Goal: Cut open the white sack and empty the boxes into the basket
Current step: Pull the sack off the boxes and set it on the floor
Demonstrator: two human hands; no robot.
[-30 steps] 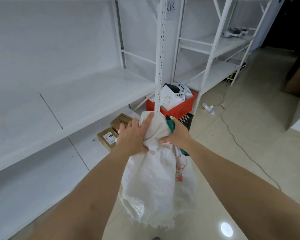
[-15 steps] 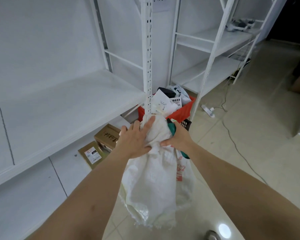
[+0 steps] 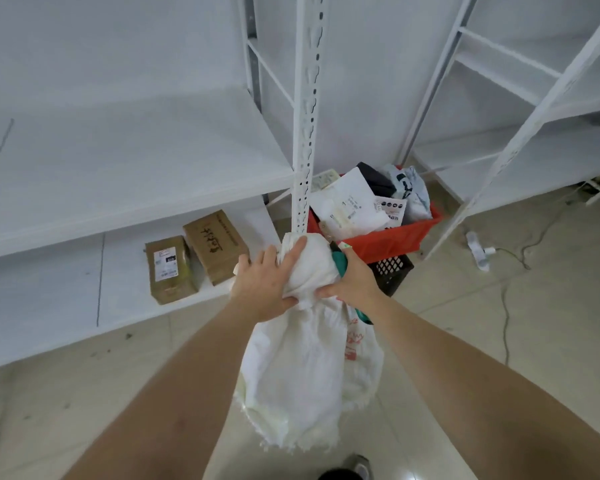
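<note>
The white woven sack (image 3: 302,372) hangs limp in front of me, its frayed cut edge at the bottom and red print on its right side. My left hand (image 3: 264,289) grips the bunched top of the sack from the left. My right hand (image 3: 352,284) clasps it from the right and also holds a green-handled cutting tool (image 3: 342,266) against the cloth. Beyond my hands stands the red basket (image 3: 388,239), heaped with white parcels and bags, on top of a black crate (image 3: 394,271). Two brown cardboard boxes (image 3: 194,254) lie on the lowest shelf to the left.
White metal shelving (image 3: 118,174) fills the left and back, with a perforated upright post (image 3: 305,133) just behind the sack. A second rack (image 3: 520,133) stands right. A power strip (image 3: 477,249) and cable trail over the tiled floor. My shoe (image 3: 359,467) shows at the bottom edge.
My view has moved closer and tipped down toward the shelf and basket. Both hands keep the same hold on the sack's bunched top; the sack hangs as before.
</note>
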